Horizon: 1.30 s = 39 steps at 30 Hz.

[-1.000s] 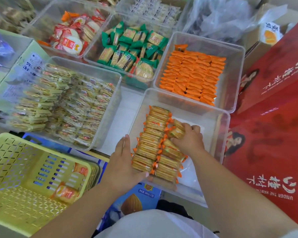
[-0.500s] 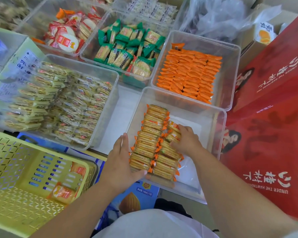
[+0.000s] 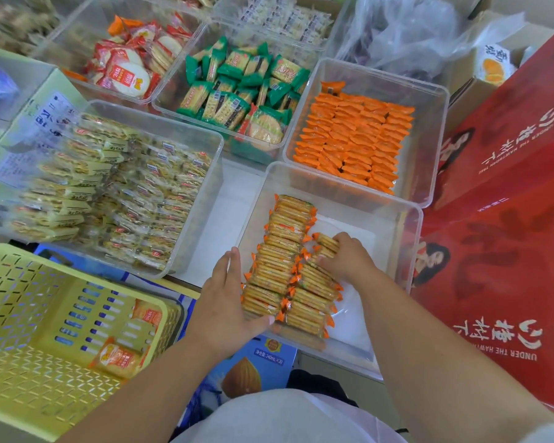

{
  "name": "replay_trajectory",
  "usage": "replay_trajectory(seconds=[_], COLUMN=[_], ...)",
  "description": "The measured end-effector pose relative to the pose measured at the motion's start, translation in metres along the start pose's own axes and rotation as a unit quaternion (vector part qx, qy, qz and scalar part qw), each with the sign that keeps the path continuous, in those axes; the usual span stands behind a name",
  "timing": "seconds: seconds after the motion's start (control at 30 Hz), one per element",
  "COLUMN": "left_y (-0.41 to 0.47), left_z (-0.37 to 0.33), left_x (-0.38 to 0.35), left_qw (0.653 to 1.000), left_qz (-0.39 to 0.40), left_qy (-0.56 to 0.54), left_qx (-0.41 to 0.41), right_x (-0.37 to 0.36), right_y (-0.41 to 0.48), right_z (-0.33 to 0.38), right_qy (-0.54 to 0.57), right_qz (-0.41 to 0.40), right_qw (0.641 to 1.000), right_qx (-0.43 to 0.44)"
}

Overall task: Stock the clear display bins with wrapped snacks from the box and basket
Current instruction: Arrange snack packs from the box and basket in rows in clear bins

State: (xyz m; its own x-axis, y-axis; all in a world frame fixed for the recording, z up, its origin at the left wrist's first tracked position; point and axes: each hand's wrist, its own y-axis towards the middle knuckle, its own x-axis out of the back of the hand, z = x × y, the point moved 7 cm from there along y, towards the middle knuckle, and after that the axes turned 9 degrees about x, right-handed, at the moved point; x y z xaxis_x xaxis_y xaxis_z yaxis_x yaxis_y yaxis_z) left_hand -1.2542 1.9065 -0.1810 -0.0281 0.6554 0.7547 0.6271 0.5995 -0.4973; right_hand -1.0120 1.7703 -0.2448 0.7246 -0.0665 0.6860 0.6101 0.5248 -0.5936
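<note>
The near clear bin (image 3: 394, 238) holds two rows of orange-ended wrapped crackers (image 3: 279, 251). My left hand (image 3: 224, 302) lies flat against the left side of the rows, fingers straight, thumb under the front packs. My right hand (image 3: 346, 259) rests on the right row, its fingers curled over the top pack there. A yellow basket (image 3: 20, 346) at the lower left holds two orange cracker packs (image 3: 119, 359).
Other clear bins hold yellow-wrapped crackers (image 3: 109, 193), green packs (image 3: 243, 87), orange packs (image 3: 355, 135) and red-white packs (image 3: 128, 62). Red gift boxes (image 3: 506, 225) stand at the right. A blue carton (image 3: 259, 366) sits below the bin, a plastic bag (image 3: 410, 30) behind.
The hands stay on the cracker rows; my right hand has settled slightly lower on the right row. The view has shifted a little.
</note>
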Motion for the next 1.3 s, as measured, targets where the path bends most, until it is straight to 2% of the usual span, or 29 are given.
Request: replay_trajectory(seconds=[0.13,0.27,0.37,0.47,0.63,0.77,1.1,1.3], left_y=[0.0,-0.001,-0.001,-0.002,-0.002,0.0,0.0,-0.002], left_z=[0.001,0.0,-0.001,-0.002,-0.002,-0.001,0.001,-0.003], left_x=[0.0,0.001,0.002,0.003,0.003,0.002,-0.001,0.002], left_qw=[1.0,1.0,1.0,1.0,1.0,1.0,1.0,1.0], left_qz=[0.003,0.004,0.002,0.002,0.004,0.005,0.006,0.015], left_qy=[-0.003,-0.006,-0.012,-0.013,-0.012,-0.002,0.01,0.002], left_qx=[-0.002,-0.003,-0.003,-0.004,0.002,0.001,0.005,0.01], right_x=[-0.001,-0.002,-0.006,-0.011,-0.016,-0.019,-0.02,-0.034], right_y=[-0.002,-0.003,-0.007,-0.007,-0.006,-0.001,0.004,-0.004], right_z=[-0.004,-0.011,-0.016,-0.011,-0.001,0.001,0.008,0.018], right_qy=[0.054,0.0,-0.029,0.008,0.06,0.082,0.114,0.018], right_qz=[-0.036,-0.063,-0.017,0.033,0.061,0.059,0.056,0.067], right_qw=[0.998,0.998,0.997,0.996,0.991,0.988,0.988,0.993], right_qx=[0.005,-0.02,-0.068,-0.081,-0.1,-0.12,-0.087,-0.098])
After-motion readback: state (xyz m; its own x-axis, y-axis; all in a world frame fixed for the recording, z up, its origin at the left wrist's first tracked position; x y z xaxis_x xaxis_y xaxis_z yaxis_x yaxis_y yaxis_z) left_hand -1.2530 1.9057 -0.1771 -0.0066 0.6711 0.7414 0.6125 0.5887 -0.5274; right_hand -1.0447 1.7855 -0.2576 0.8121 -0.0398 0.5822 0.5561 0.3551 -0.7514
